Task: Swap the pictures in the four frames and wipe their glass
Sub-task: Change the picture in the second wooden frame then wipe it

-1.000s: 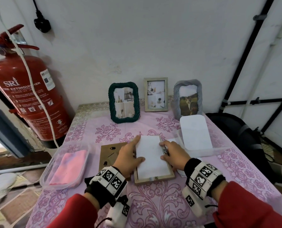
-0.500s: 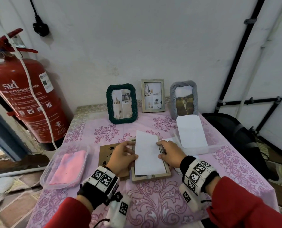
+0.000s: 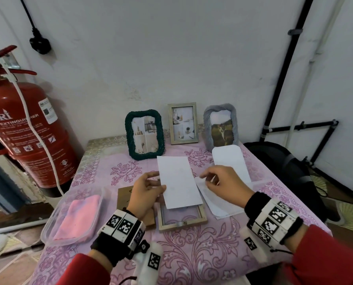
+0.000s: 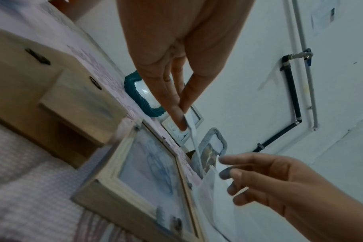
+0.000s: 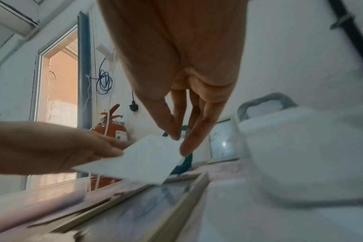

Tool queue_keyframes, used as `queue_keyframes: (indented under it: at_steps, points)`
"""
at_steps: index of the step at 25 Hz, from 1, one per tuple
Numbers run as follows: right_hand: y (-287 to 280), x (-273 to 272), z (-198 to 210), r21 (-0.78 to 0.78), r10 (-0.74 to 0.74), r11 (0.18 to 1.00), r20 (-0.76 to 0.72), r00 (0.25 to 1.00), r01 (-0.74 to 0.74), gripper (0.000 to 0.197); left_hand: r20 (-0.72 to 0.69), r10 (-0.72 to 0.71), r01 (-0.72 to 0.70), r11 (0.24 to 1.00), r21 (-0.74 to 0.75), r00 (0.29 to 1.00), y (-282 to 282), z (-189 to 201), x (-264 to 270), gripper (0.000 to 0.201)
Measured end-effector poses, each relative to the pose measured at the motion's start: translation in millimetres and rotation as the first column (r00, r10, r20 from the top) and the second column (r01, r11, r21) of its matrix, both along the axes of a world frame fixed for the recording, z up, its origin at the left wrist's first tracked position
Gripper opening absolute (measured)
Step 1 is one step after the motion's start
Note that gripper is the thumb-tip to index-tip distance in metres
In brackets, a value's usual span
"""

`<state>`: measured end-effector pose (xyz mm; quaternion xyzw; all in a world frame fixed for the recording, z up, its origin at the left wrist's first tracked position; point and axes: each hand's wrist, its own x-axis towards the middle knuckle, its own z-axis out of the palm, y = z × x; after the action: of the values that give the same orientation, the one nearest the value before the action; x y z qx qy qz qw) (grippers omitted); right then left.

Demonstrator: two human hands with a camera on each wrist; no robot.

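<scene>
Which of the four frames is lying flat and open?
The plain wooden frame nearest the person, face down below the white picture pinched by the left hand. The green, beige and grey frames stand upright by the wall.

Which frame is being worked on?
On the pink flowered tablecloth, three frames stand by the wall. The fourth, a pale wooden frame, lies flat before them, below the white sheet the left hand holds. It alone is empty.
</scene>
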<state>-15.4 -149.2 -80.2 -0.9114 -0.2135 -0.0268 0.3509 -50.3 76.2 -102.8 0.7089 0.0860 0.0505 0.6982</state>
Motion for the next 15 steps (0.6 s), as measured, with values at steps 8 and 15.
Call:
queue_keyframes:
  at_steps: [8, 15]
  points:
    - [-52.5, 8.5, -13.7, -0.128, -0.061, 0.991, -0.130, 0.990, 0.044, 0.027, -0.056, -0.051, 0.050, 0.999, -0.016, 0.997, -33.6, -14.7, 10.3, 0.045]
    - [-63.4, 9.3, -7.6, -0.001, -0.017, 1.000, -0.079, 0.997, 0.017, 0.022, -0.102, -0.107, 0.106, 0.994, -0.010, 0.989, -55.6, -23.4, 16.6, 0.052]
